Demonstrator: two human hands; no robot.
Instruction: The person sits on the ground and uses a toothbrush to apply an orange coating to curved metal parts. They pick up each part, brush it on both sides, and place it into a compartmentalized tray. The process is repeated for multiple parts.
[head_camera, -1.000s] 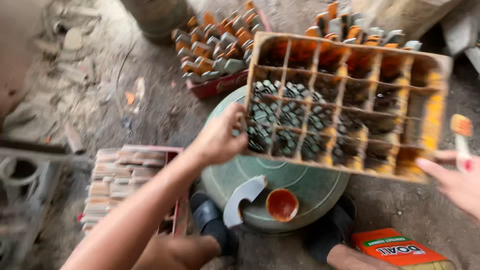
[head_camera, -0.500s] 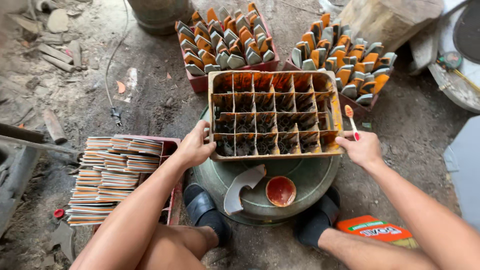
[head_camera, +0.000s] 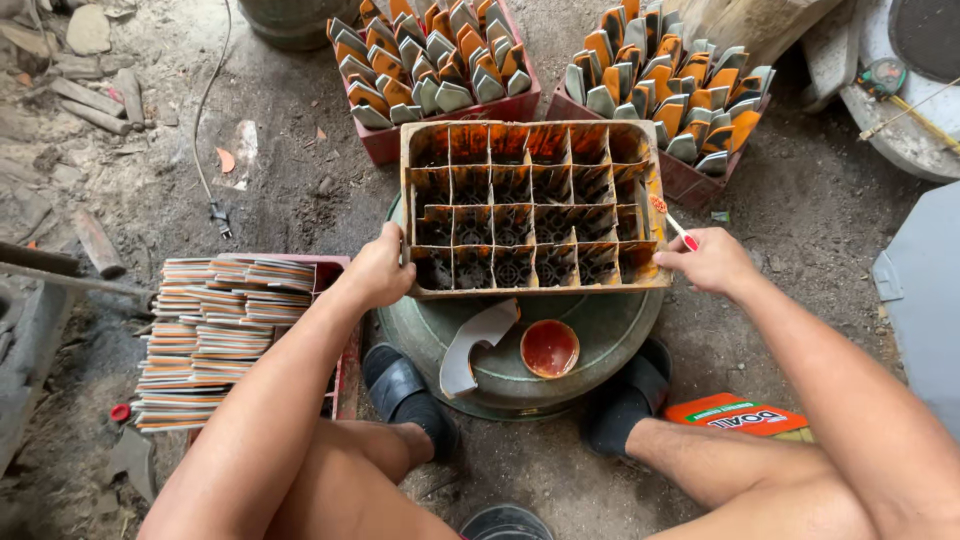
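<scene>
Head view shows the empty wooden grid tray (head_camera: 530, 205) resting on a round green stand (head_camera: 590, 345), gripped at 9 o'clock by the left hand (head_camera: 378, 270) and steadied at 3 o'clock by the right hand (head_camera: 712, 262), which also pinches a small brush (head_camera: 672, 222). Every cell looks unfilled, so filling seems not yet begun; two crates of folded pieces (head_camera: 440, 60) sit at 12 o'clock, and a flat stack (head_camera: 215, 335) at 8 o'clock.

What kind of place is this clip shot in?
Probably a small informal workshop on a dirt floor. The left hand steadies a gridded wooden frame on a round green drum; crates of orange-and-grey folded pieces and stacked flat sheets surround it.
</scene>
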